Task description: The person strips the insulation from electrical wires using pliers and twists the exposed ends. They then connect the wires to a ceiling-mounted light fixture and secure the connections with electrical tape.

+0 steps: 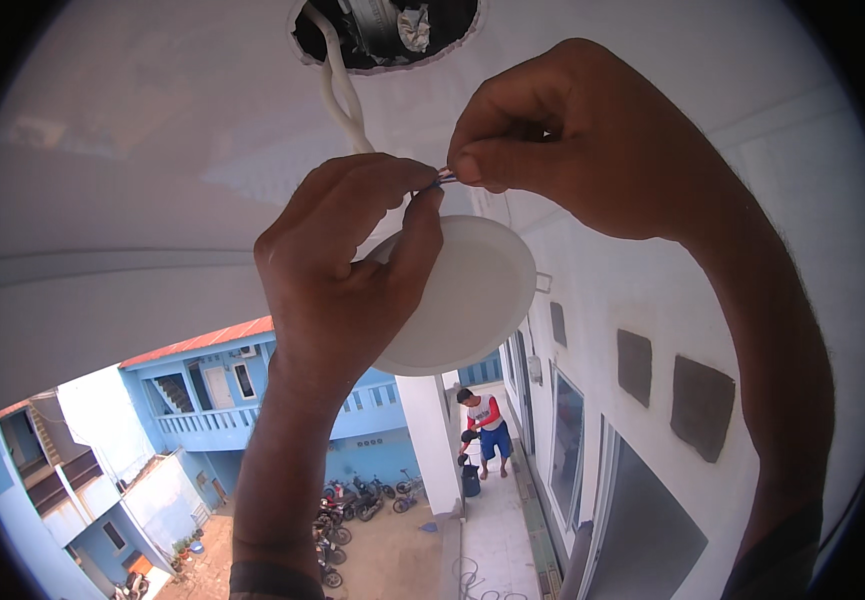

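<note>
Left hand [337, 245] and right hand [602, 145] pinch thin wires [444, 178] between thumb and forefinger, apparently to steady them, below the rim of the ceiling cutout [392, 69]; round downlight [472, 290] beneath.

Daylight brightens the courtyard [392, 545] and washes out a white wall [100, 415], while the ceiling [152, 180] lies in grey shade with faint sheen, the left hand [342, 235] and right hand [592, 150] appear underexposed, and black vignetting and bowed lines mark the periphery.
</note>
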Demonstrator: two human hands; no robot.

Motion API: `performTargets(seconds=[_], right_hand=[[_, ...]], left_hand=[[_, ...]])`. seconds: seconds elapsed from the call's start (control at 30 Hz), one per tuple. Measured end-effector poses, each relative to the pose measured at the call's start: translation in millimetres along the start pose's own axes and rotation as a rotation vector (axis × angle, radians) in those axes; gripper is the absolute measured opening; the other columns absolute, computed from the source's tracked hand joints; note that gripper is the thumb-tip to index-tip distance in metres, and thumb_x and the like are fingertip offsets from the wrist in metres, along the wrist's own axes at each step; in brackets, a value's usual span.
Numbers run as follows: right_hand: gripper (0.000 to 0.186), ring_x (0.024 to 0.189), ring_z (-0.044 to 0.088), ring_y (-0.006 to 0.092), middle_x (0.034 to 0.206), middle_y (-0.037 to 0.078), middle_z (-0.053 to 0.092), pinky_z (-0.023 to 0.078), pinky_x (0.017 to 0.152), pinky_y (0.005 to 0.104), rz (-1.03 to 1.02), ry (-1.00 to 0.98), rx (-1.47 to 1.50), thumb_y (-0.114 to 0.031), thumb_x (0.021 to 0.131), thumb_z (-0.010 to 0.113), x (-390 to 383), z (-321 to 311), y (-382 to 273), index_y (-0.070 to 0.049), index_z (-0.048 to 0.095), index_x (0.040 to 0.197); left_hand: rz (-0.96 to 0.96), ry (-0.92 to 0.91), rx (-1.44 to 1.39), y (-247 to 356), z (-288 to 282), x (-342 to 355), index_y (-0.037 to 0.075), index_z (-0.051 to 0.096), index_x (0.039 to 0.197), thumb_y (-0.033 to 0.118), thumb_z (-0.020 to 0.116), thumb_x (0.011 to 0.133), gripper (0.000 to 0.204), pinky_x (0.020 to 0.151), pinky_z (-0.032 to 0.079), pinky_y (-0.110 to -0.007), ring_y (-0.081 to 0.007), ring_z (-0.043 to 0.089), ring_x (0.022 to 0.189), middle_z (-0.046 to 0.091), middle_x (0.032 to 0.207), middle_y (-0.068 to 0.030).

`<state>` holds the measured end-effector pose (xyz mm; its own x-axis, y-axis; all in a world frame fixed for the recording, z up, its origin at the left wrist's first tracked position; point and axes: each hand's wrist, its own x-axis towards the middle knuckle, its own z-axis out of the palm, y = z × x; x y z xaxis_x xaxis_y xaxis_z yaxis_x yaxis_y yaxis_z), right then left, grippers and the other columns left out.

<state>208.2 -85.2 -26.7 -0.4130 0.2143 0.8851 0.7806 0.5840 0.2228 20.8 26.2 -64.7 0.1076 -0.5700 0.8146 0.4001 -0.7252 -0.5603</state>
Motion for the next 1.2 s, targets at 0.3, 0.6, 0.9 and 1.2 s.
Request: performTargets(seconds=[0.3, 0.6, 0.9, 1.2], right_hand=[[0.018, 0.064, 0.066, 0.0119, 0.078, 0.007, 0.073, 0.05, 0.059, 0.025, -0.083, 0.091, 0.026, -0.02, 0.091, 0.075, 7, 8, 15, -0.003, 0.077, 0.096], [0.012, 0.074, 0.071, 0.0129, 0.082, 0.008, 0.075, 0.057, 0.068, 0.0282, -0.194, 0.297, 0.109, -0.014, 0.092, 0.075, -3, 23, 22, -0.003, 0.076, 0.094], [0.009, 0.069, 0.068, 0.0099, 0.079, 0.006, 0.072, 0.053, 0.064, 0.0255, -0.149, 0.355, 0.12, -0.011, 0.091, 0.076, -9, 32, 23, -0.002, 0.075, 0.093], [0.007, 0.075, 0.059, 0.0194, 0.077, 0.006, 0.06, 0.047, 0.069, 0.0352, -0.529, 0.521, -0.42, -0.006, 0.084, 0.077, -8, 36, 33, -0.005, 0.071, 0.088]], left_hand=[[-0.082, 0.032, -0.214, -9, 2, 0, 0.002, 0.074, 0.095, 0.0, 0.077, 0.082, 0.014, 0.069, 0.057, -0.027, -0.015, 0.071, 0.076, 0.074, 0.09, -0.0093], [-0.121, 0.007, -0.287, -7, 1, 6, 0.001, 0.075, 0.103, 0.002, 0.073, 0.09, 0.013, 0.078, 0.06, -0.03, -0.0174, 0.074, 0.085, 0.076, 0.095, -0.0103], [-0.121, 0.062, -0.326, -9, 10, 7, 0.002, 0.076, 0.097, 0.001, 0.075, 0.084, 0.013, 0.068, 0.055, -0.026, -0.0133, 0.07, 0.074, 0.074, 0.089, -0.0076], [-0.217, 0.026, -0.215, 0, 18, 20, 0.002, 0.076, 0.093, 0.001, 0.073, 0.085, 0.009, 0.065, 0.055, -0.027, -0.0143, 0.07, 0.071, 0.074, 0.084, -0.0082]])
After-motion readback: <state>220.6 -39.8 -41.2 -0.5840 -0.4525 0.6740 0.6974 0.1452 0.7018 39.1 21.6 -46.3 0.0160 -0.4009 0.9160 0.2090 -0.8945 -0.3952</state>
